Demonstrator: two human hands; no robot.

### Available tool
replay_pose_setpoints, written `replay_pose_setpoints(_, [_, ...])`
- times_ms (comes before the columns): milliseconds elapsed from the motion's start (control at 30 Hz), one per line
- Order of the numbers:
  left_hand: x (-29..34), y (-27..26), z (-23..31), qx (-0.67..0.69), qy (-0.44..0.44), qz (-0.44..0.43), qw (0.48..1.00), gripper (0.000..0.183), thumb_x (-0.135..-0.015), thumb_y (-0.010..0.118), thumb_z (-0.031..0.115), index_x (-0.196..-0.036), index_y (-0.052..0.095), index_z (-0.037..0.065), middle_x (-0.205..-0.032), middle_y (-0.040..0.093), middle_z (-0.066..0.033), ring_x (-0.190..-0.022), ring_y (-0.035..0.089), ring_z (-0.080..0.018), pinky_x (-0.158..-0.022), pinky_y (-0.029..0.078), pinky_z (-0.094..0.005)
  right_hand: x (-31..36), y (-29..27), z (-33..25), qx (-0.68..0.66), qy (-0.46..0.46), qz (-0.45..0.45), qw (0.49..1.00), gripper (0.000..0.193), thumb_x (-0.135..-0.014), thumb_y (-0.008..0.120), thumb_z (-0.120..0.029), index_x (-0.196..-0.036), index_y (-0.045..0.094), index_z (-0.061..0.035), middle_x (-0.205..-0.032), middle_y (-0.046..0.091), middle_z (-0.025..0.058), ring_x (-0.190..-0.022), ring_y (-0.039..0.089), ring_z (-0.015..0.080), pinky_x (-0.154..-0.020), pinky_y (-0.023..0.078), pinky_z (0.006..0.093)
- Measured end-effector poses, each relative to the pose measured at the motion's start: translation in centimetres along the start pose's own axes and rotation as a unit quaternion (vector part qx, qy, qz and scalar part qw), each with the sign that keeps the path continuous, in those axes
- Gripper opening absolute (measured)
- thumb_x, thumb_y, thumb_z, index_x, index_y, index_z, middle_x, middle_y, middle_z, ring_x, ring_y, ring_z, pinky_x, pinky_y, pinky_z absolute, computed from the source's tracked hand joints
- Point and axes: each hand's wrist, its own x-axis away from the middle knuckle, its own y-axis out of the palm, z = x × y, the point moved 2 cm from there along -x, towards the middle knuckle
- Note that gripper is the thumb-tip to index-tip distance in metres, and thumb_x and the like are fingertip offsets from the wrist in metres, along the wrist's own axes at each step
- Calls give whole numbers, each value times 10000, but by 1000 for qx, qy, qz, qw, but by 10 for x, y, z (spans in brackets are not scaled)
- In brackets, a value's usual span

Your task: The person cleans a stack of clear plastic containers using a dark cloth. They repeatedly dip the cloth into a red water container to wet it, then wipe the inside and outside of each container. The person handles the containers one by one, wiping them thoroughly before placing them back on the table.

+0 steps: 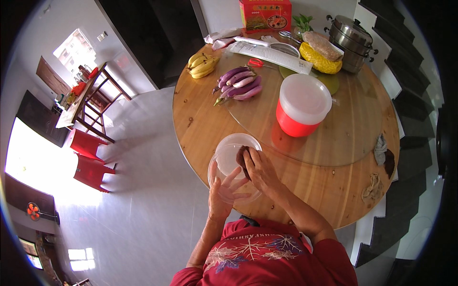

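At the near edge of the round wooden table, my left hand (221,196) supports a round clear plastic bowl (213,168), its spread fingers showing through the plastic. My right hand (260,170) grips a dark brown cloth (242,159) and presses it against the bowl's right side. Another pale round rim (229,139) shows just beyond; I cannot tell whether it belongs to a separate container. Farther right, a red tub (296,121) stands on the glass turntable with clear plastic containers or lids (305,97) stacked over it.
Purple eggplants (241,82), bananas (202,65), red-handled scissors (255,62) and a white grater (274,56) lie toward the back. A steel steamer pot (350,38) and red box (265,15) stand behind. Crumpled rags (373,187) lie at right. Red stools (90,172) stand left.
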Motion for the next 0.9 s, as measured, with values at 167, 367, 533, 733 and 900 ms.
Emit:
replay_pose_setpoints(167, [1,-4,-1,-14,14,9,1000,762,-950,486,532,-1525,15,362,-1448,363,-285,-1176,532,-486,-755,577,-594,36,-16,-5,48,14,-138,989,230,-753,655,-168,-929,637,-20,-973,571,129,-938,605,271,-690,507,336])
replay_pose_setpoints(367, [0,-6,1,-57,16,4,998,781,-934,434,625,-1528,-4,367,-1456,362,-281,-1185,537,-456,-770,581,-552,32,-50,2,-381,27,-245,891,228,-820,576,-88,-1036,615,-23,-1060,582,176,-993,583,374,-834,488,461])
replay_pose_setpoints(533, [1,8,4,-26,-13,-19,999,819,-898,394,711,-1530,15,354,-1462,358,-281,-1181,543,-454,-782,572,-560,-2,-43,10,-260,194,38,945,425,-829,568,5,-1253,551,-32,-1111,556,191,-1016,561,384,-873,470,417])
replay_pose_setpoints(733, [5,16,6,-2,-27,-41,999,888,-842,325,809,-1530,-15,360,-1541,227,-228,-1317,405,-465,-820,545,-607,-30,-26,-31,-270,55,110,955,486,-751,640,-8,-1230,570,-47,-1092,528,148,-998,524,344,-872,452,427])
replay_pose_setpoints(900, [-1,-8,-6,-25,88,72,993,760,-908,270,742,-1532,157,324,-1542,229,-246,-1326,398,-419,-1112,284,-581,-17,-23,-56,-349,-47,30,936,450,-764,662,-52,-1211,635,-103,-1182,551,79,-1031,527,300,-883,445,414])
